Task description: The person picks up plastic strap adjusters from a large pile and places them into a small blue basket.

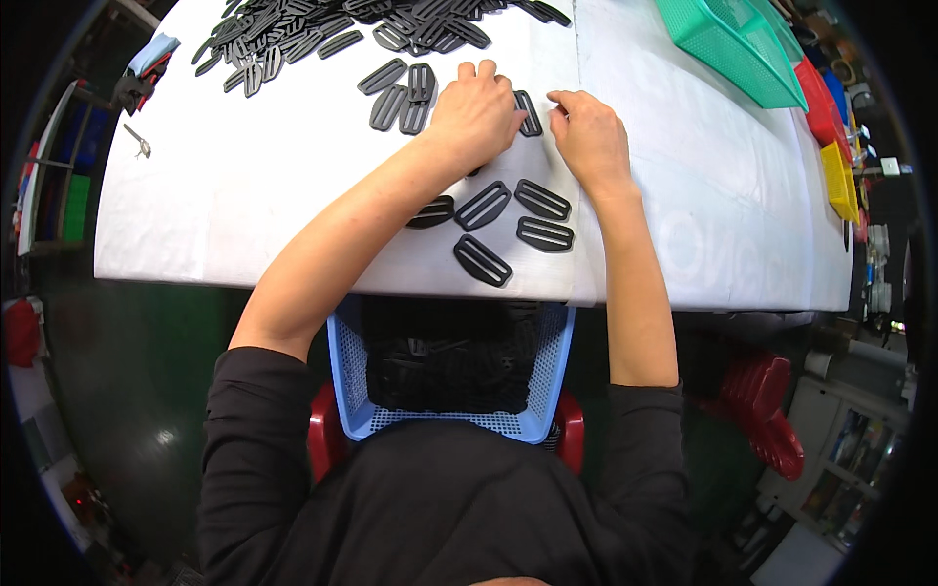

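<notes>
Over the white-covered table, my left hand [477, 115] is palm down, its fingers bent and slightly apart; what lies under the palm is hidden. Its thumb is at the edge of a black plastic slide buckle [531, 114]. On the other side of that buckle, my right hand [592, 142] is open, with thumb and index finger a little apart and nothing visible between them. Left of my left hand are several more slide buckles [389, 105], some overlapping. Nearer the table edge, several loose slide buckles [483, 261] lie flat, one partly covered by my left forearm.
A large heap of black buckles [283, 27] covers the table's far left. Below the front edge, a blue plastic basket [352, 391] holds more dark pieces. A green basket [743, 59], red bin [821, 107] and yellow bin [837, 181] line the right side. Small scissors [143, 146] lie far left.
</notes>
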Available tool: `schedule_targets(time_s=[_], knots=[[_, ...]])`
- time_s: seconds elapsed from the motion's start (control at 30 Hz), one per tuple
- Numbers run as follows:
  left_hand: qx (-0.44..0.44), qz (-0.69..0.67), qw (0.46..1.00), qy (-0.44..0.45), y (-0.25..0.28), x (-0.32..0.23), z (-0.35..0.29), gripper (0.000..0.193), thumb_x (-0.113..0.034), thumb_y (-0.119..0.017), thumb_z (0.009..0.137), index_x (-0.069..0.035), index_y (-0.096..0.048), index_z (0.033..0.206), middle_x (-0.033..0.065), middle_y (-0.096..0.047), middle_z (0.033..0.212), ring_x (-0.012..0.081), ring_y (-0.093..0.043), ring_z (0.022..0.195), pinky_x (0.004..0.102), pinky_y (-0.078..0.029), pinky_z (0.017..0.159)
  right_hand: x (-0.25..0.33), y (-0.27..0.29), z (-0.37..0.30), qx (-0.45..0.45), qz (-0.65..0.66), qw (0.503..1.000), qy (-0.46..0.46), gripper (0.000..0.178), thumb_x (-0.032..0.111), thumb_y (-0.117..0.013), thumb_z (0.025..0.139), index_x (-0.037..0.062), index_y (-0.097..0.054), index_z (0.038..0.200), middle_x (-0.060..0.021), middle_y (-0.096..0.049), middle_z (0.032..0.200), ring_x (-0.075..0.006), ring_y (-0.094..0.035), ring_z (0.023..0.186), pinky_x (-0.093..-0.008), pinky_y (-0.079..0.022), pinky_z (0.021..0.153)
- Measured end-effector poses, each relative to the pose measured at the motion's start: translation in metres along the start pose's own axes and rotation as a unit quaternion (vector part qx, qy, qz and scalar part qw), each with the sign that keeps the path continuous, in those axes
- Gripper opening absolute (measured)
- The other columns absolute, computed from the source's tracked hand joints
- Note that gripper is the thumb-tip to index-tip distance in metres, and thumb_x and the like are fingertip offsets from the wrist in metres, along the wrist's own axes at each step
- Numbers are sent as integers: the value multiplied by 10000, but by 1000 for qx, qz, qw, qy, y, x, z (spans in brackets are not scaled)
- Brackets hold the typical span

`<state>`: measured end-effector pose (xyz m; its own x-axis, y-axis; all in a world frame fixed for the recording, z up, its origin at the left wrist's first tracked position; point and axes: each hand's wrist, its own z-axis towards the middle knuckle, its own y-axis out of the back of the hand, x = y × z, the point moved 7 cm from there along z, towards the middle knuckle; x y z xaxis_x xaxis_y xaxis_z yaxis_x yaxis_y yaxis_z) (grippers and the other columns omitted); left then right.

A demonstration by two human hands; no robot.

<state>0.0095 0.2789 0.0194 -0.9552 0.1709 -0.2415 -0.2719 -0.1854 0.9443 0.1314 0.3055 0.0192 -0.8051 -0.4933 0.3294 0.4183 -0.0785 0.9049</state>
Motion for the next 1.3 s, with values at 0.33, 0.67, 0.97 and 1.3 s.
schedule_targets(time_s=[0.33, 0.67, 0.97, 1.3], knots=[[-20, 46, 998, -30, 0, 0, -20, 433, -302, -617, 874, 64, -607, 1105, 183, -589, 1097, 310, -536, 1062, 366, -474, 903, 31, -10, -5, -19, -111, 990, 86, 173, 140, -664, 789, 44, -665, 933, -123, -644, 932, -282, -638, 913, -380, -554, 729], [9, 116, 993, -31, 0, -28, -16, 200, -41, -591, 781, 89, -629, 928, 218, -595, 976, 359, -588, 981, 356, -558, 749, -3, 30, -6, -9, -55, 996, -69, 254, 161, -659, 822, 90, -688, 1064, -82, -626, 1083, -264, -613, 1007, -397, -509, 850], [-66, -47, 996, 39, 10, 7, -26, 159, -31, -588, 796, 14, -644, 938, 154, -622, 947, 306, -609, 965, 405, -523, 796, 18, 16, 24, -15, 56, 998, 1, 208, 169, -634, 846, 125, -703, 1037, -79, -636, 1061, -260, -639, 929, -379, -513, 824], [-55, 107, 991, -54, 5, -1, -7, 173, -8, -619, 727, 45, -615, 891, 156, -621, 882, 315, -610, 893, 348, -552, 764, 48, 19, 53, -64, 115, 988, 81, 176, 139, -624, 833, 118, -724, 976, -89, -665, 951, -265, -651, 795, -373, -510, 774]])
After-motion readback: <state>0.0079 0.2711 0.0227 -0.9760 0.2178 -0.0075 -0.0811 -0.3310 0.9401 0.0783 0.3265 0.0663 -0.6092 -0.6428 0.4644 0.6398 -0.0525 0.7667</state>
